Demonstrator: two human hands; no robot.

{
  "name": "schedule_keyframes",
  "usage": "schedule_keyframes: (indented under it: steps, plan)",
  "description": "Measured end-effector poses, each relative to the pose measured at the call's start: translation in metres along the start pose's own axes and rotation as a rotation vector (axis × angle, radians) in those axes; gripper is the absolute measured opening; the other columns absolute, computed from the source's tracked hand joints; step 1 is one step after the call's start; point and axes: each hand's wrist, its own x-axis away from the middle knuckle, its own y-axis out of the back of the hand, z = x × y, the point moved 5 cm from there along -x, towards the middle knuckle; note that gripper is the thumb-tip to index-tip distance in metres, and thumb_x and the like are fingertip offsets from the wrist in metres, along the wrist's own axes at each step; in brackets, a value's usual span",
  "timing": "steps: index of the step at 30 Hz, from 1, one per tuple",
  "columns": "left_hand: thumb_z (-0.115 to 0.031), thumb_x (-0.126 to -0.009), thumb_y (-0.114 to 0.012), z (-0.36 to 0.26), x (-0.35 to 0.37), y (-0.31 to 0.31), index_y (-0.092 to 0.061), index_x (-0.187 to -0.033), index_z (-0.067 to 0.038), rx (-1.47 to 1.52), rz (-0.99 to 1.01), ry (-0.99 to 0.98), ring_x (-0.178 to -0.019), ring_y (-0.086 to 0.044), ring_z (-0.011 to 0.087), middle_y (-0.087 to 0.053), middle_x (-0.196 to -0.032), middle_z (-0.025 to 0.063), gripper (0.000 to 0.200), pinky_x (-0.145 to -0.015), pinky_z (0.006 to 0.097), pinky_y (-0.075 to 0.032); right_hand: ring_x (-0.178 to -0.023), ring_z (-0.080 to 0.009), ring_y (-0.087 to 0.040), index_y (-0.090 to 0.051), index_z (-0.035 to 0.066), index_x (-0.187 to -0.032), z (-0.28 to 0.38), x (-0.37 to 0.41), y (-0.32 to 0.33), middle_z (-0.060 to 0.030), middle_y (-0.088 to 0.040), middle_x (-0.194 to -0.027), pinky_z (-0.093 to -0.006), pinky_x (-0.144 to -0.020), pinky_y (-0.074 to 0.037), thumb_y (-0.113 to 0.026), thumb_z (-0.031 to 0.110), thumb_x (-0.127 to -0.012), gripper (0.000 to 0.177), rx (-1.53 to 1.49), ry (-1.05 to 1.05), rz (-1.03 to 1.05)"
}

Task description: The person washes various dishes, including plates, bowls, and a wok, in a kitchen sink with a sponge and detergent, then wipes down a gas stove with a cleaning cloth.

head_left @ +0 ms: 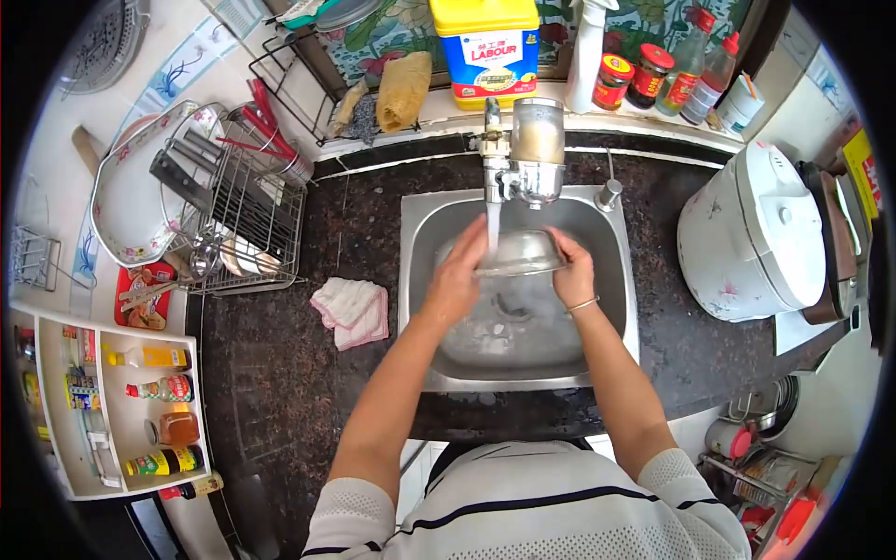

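Both hands hold a shiny metal bowl tilted over the steel sink. My left hand grips the bowl's left side, fingers up along it near the stream. On the opposite side my right hand is closed round the rim, a bracelet at its wrist. Water runs from the faucet onto the bowl's left part and my left fingers. A cylindrical filter is fitted to the faucet. Below the bowl, the sink bottom is wet, and its drain is partly hidden.
Left of the sink lies a white cloth with pink edging. A wire dish rack with knives and a tray stands farther left. To the right is a white rice cooker. Bottles, jars and a yellow tub line the back ledge.
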Motion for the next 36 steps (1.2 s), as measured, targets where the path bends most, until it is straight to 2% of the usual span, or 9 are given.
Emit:
schedule_keyframes:
  steps: [3, 7, 11, 14, 16, 19, 26, 31, 36]
  plan:
    - [0.009, -0.065, -0.052, -0.005, 0.005, 0.012, -0.037, -0.136, -0.013, -0.022, 0.25, 0.033, -0.124, -0.041, 0.0263, -0.03, -0.144, 0.0102, 0.076, -0.096, 0.0299, -0.039, -0.088, -0.0143, -0.06, -0.063, 0.005, -0.11, 0.012, -0.003, -0.011, -0.0047, -0.065, -0.105, -0.0228, -0.079, -0.045, -0.05, -0.011, -0.074, 0.043, -0.049, 0.204, -0.146]
    - [0.006, -0.065, -0.055, 0.002, 0.021, 0.03, -0.033, -0.139, -0.015, 0.014, 0.231, 0.038, -0.123, -0.041, 0.0276, -0.027, -0.145, 0.0092, 0.079, -0.095, 0.0303, -0.04, -0.089, -0.0179, -0.061, -0.064, 0.004, -0.109, 0.03, -0.006, -0.031, -0.0065, -0.066, -0.104, -0.0252, -0.081, -0.046, -0.055, -0.007, -0.073, 0.039, 0.019, 0.32, -0.134]
    - [0.001, -0.069, -0.058, 0.024, 0.054, 0.055, -0.031, -0.14, -0.016, 0.024, 0.204, 0.117, -0.117, -0.046, 0.0277, -0.034, -0.141, 0.0103, 0.078, -0.093, 0.0305, -0.041, -0.094, -0.0207, -0.061, -0.064, 0.004, -0.108, 0.073, 0.003, -0.048, -0.008, -0.065, -0.107, -0.0274, -0.083, -0.046, -0.059, -0.002, -0.071, 0.038, 0.187, 0.498, -0.091]
    - [-0.003, -0.076, -0.059, 0.035, 0.083, 0.079, -0.035, -0.137, -0.013, 0.033, 0.309, 0.42, -0.109, -0.052, 0.026, -0.046, -0.129, 0.0131, 0.066, -0.089, 0.0316, -0.043, -0.098, -0.0207, -0.059, -0.063, 0.003, -0.109, 0.069, 0.002, -0.048, -0.0092, -0.063, -0.11, -0.0269, -0.084, -0.045, -0.057, -0.002, -0.071, 0.039, 0.133, 0.575, -0.126]
    - [-0.005, -0.078, -0.058, 0.042, 0.101, 0.106, -0.04, -0.134, -0.01, -0.064, 0.242, 0.37, -0.108, -0.053, 0.0259, -0.051, -0.124, 0.0132, 0.059, -0.088, 0.0328, -0.044, -0.099, -0.021, -0.059, -0.06, 0.003, -0.113, 0.033, -0.001, -0.043, -0.0101, -0.062, -0.111, -0.0291, -0.084, -0.046, -0.055, 0.001, -0.076, 0.037, -0.078, 0.311, -0.098]
    - [-0.003, -0.081, -0.056, 0.082, 0.134, 0.169, -0.051, -0.12, -0.005, 0.4, -0.119, 0.558, -0.087, -0.058, 0.0197, -0.058, -0.104, 0.0094, 0.04, -0.073, 0.0285, -0.049, -0.1, -0.0215, -0.058, -0.055, 0.004, -0.118, -0.025, 0.008, -0.035, -0.0115, -0.059, -0.113, -0.0324, -0.084, -0.048, -0.052, 0.004, -0.083, 0.034, -0.357, -0.098, -0.053]
    - [0.001, -0.084, -0.05, 0.186, 0.196, 0.405, -0.047, -0.111, 0.009, 0.434, -1.146, 0.706, -0.067, -0.059, 0.0175, -0.059, -0.085, 0.0135, 0.028, -0.057, 0.0233, -0.052, -0.083, -0.0145, -0.058, -0.062, 0.0, -0.105, -0.068, 0.068, -0.031, -0.0091, -0.063, -0.093, -0.0242, -0.073, -0.047, -0.05, 0.004, -0.085, 0.023, -0.682, -0.368, -0.266]
    - [-0.012, -0.082, -0.056, 0.28, 0.186, 0.49, -0.054, -0.109, 0.003, 0.019, -0.982, 0.938, -0.071, -0.062, 0.023, -0.061, -0.093, 0.0154, 0.03, -0.053, 0.0293, -0.053, -0.094, -0.0188, -0.06, -0.062, -0.006, -0.107, -0.036, 0.089, -0.028, -0.0121, -0.065, -0.102, -0.0269, -0.086, -0.044, -0.05, 0.0, -0.081, 0.029, -0.073, -0.118, -0.007]
    - [-0.02, -0.077, -0.062, 0.321, 0.162, 0.504, -0.053, -0.1, 0.001, -0.199, -0.984, 1.115, -0.066, -0.063, 0.0287, -0.062, -0.089, 0.0167, 0.032, -0.053, 0.0347, -0.053, -0.098, -0.022, -0.059, -0.061, -0.005, -0.109, 0.023, 0.106, -0.039, -0.015, -0.063, -0.108, -0.0293, -0.089, -0.043, -0.054, 0.0, -0.078, 0.033, 0.015, -0.033, -0.05]
